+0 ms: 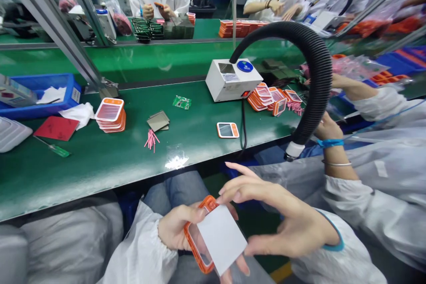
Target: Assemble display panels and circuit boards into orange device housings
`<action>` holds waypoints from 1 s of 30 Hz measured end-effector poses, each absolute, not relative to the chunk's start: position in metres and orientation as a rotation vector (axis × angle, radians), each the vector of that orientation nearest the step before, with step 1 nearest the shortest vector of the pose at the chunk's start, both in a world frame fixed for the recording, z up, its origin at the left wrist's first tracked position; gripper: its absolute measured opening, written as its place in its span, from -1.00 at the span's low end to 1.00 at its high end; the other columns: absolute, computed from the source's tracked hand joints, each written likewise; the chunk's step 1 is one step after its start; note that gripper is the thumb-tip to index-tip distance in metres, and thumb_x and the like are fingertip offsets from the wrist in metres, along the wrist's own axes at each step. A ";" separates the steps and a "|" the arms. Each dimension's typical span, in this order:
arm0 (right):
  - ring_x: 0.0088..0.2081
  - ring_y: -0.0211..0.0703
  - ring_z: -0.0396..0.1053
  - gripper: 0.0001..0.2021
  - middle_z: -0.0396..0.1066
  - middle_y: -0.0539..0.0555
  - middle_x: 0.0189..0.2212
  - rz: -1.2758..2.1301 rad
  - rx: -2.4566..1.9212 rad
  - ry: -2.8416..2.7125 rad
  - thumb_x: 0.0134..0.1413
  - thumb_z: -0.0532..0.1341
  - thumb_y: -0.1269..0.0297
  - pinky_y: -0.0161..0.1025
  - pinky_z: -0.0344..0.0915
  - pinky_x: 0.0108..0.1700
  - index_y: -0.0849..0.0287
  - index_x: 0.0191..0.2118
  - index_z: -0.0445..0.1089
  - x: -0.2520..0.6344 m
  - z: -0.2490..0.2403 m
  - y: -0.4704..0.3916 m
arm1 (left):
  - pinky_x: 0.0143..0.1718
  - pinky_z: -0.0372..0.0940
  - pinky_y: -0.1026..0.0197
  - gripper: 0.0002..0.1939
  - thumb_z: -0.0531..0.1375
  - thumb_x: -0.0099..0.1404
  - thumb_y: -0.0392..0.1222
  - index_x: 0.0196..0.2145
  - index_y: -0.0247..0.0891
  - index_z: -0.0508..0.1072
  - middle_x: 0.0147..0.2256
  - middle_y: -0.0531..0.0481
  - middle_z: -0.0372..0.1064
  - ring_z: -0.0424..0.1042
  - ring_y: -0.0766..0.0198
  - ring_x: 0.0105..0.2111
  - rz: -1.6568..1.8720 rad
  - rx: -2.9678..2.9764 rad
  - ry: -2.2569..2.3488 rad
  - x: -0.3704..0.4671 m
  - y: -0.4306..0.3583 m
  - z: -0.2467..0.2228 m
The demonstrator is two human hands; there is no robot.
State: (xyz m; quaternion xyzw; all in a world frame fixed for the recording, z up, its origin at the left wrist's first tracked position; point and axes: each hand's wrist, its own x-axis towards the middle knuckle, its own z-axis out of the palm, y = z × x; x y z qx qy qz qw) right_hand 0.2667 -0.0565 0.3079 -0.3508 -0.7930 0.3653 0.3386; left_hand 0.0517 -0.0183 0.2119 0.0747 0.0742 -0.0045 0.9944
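Observation:
Low over my lap, my left hand [179,226] is closed around an orange plastic frame [191,242] with a clear window, held tilted. A white square sheet [222,237] lies at an angle over the frame and covers much of it. My right hand [282,217] spans the sheet, its thumb at the right corner and its fingertips at the upper edge. Beyond them on the green bench lie a finished-looking orange and white device [228,130], a green circuit board [182,102], grey square pads [158,120] and pink strips [151,139].
A stack of orange-white frames [111,115] stands left, near a red square [57,128], a screwdriver [60,150] and a blue bin [43,108]. A white box [233,80] carries a black hose [321,62] arching down right. A co-worker's arm [336,146] is close on my right.

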 end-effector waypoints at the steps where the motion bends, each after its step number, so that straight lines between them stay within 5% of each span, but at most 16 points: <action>1: -0.01 -0.09 0.41 -0.39 0.46 0.13 -0.11 0.946 -0.923 -2.054 0.00 0.36 0.29 0.17 -0.17 0.33 0.07 0.12 0.07 0.268 0.309 -0.057 | -0.30 0.34 0.10 -0.39 0.30 0.06 0.03 -0.02 -0.38 0.34 -0.28 -0.23 0.49 0.52 0.01 -0.32 0.018 0.147 0.162 0.053 -0.019 0.215; 6: -0.01 -0.12 0.41 -0.37 0.46 0.08 -0.10 0.907 -1.004 -2.128 -0.02 0.35 0.40 0.12 -0.14 0.36 0.07 0.13 0.08 0.277 0.317 -0.057 | -0.25 0.34 0.01 -0.34 0.00 0.25 0.26 0.02 -0.37 0.33 -0.22 -0.31 0.50 0.53 -0.01 -0.30 -0.024 0.052 0.192 0.059 -0.020 0.222; 13: 0.01 -0.17 0.41 -0.37 0.45 0.05 -0.08 1.027 -0.930 -2.253 -0.03 0.38 0.34 0.00 -0.09 0.37 0.09 0.13 0.11 0.281 0.325 -0.047 | -0.27 0.37 -0.11 -0.04 -0.39 0.23 0.41 -0.02 -0.47 0.38 -0.28 -0.31 0.49 0.51 0.07 -0.41 -0.240 0.073 0.242 0.061 -0.023 0.233; 18: 0.01 -0.20 0.40 -0.38 0.46 0.05 -0.08 1.095 -0.906 -2.288 -0.03 0.39 0.31 -0.07 -0.09 0.36 0.09 0.12 0.13 0.278 0.322 -0.042 | -0.39 0.38 -0.12 -0.03 -0.40 0.19 0.45 -0.06 -0.41 0.41 -0.29 -0.26 0.49 0.50 0.04 -0.51 -0.319 0.123 0.275 0.063 -0.025 0.241; 30: 0.00 -0.21 0.41 -0.42 0.48 0.03 -0.10 1.140 -0.921 -2.274 -0.05 0.40 0.25 -0.07 -0.04 0.35 0.10 0.08 0.19 0.278 0.319 -0.040 | -0.24 0.36 -0.13 -0.13 -0.26 0.23 0.41 -0.04 -0.41 0.41 -0.37 -0.22 0.49 0.50 -0.02 -0.38 -0.264 0.044 0.291 0.063 -0.027 0.236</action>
